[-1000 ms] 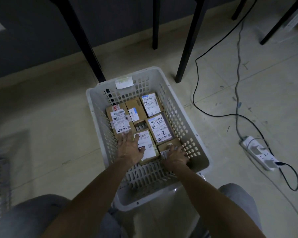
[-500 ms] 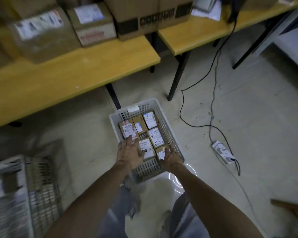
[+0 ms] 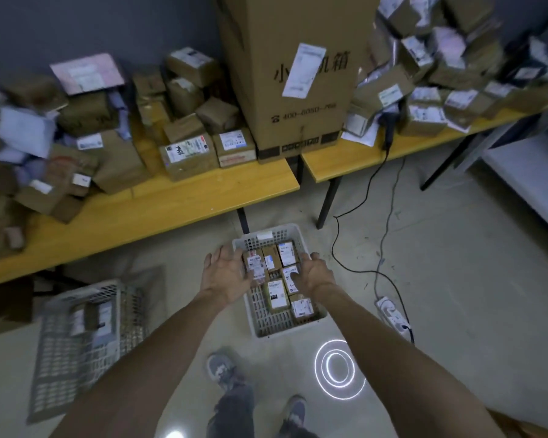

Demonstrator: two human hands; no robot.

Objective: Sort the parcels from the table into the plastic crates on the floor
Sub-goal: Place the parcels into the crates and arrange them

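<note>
A white plastic crate [image 3: 279,327] stands on the floor below the table edge, holding several small labelled cardboard parcels [image 3: 277,295]. My left hand [image 3: 227,275] hovers over the crate's left side, palm up and fingers apart, holding nothing. My right hand [image 3: 315,273] hovers over its right side, also open and empty. A second white crate [image 3: 60,358] lies at the lower left with a parcel [image 3: 91,317] or two inside. Piles of brown parcels [image 3: 114,143] cover the yellow table [image 3: 159,207].
A tall cardboard box [image 3: 295,74] stands where two tables meet. More parcels [image 3: 434,77] heap on the right table. A black cable [image 3: 377,222] runs down to a power strip [image 3: 393,317] on the floor right of the crate. My shoes [image 3: 219,371] are below.
The view has risen from close over the crate to standing height, bringing the tables into sight. Both hands have lifted off the parcels in the crate and turned open.
</note>
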